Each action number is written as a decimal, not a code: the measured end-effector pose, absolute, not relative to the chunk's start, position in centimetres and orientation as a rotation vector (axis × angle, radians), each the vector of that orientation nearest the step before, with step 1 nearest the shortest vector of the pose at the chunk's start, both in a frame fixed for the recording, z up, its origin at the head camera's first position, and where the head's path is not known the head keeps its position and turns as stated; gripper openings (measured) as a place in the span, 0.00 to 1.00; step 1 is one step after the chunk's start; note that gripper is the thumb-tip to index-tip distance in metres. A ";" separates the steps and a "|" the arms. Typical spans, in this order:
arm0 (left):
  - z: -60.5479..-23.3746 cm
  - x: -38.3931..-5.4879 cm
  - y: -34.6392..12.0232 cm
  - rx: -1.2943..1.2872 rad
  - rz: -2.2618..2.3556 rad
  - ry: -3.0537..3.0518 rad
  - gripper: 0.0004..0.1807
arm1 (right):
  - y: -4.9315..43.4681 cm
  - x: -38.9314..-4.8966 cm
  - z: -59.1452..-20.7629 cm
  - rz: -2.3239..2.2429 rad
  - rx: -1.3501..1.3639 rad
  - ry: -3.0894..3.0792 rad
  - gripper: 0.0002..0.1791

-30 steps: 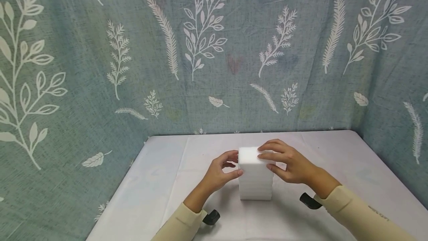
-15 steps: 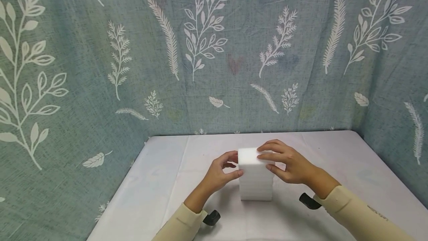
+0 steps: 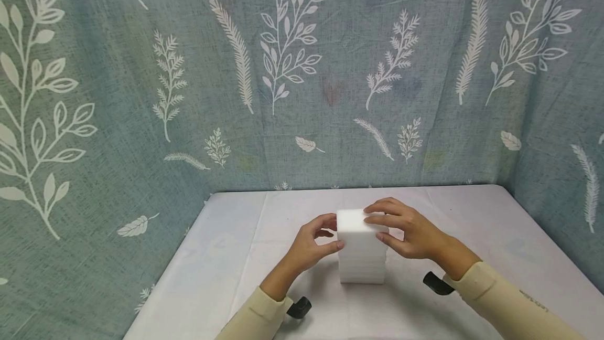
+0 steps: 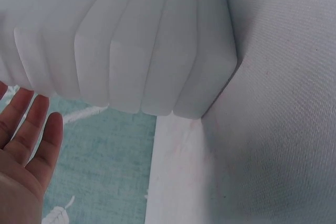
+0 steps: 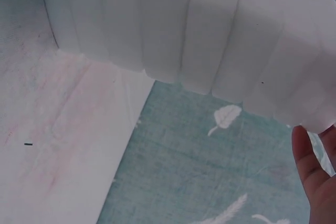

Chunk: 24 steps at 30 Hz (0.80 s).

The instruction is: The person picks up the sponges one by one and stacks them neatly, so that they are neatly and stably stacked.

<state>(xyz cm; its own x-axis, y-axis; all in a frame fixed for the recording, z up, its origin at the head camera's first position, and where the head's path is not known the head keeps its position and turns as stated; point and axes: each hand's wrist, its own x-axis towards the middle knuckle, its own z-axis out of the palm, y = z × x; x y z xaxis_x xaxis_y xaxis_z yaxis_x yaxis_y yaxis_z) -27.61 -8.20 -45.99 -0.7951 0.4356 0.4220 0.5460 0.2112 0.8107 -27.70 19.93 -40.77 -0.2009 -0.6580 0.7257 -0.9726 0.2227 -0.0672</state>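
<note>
Several white foam blocks with rounded edges form an upright stack (image 3: 362,264) on the white-covered table. My left hand (image 3: 309,245) is at the stack's upper left, thumb on the front corner, index finger at the far side. In the left wrist view, its other fingers (image 4: 39,124) spread beside the stack (image 4: 142,51). My right hand (image 3: 412,229) holds the top foam block (image 3: 351,220) at the right, two fingertips over its upper face and the thumb at its front corner. The right wrist view shows fingers (image 5: 307,156) against the upper end of the stack (image 5: 168,30).
White cloth covers the table (image 3: 236,256). A blue-green curtain (image 3: 330,93) with white leaf prints hangs behind and along both sides. Black wrist devices (image 3: 299,308) stick out from the pale sleeves (image 3: 257,311) just in front of the stack.
Both hands keep almost the same place on the stack. The upper foam blocks stay nearly still, and the whole view shifts only slightly.
</note>
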 end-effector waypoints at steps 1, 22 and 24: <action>-46.0 -27.6 -8.2 -0.964 -1.655 -2.359 0.31 | 19.9 -27.7 -40.8 0.721 1.499 -1.940 0.16; -46.1 -27.7 -8.3 -0.973 -1.680 -2.348 0.29 | 20.2 -27.8 -41.0 0.717 1.489 -2.010 0.19; -46.0 -27.7 -8.4 -0.976 -1.669 -2.349 0.29 | 20.1 -27.7 -41.0 0.722 1.486 -2.017 0.20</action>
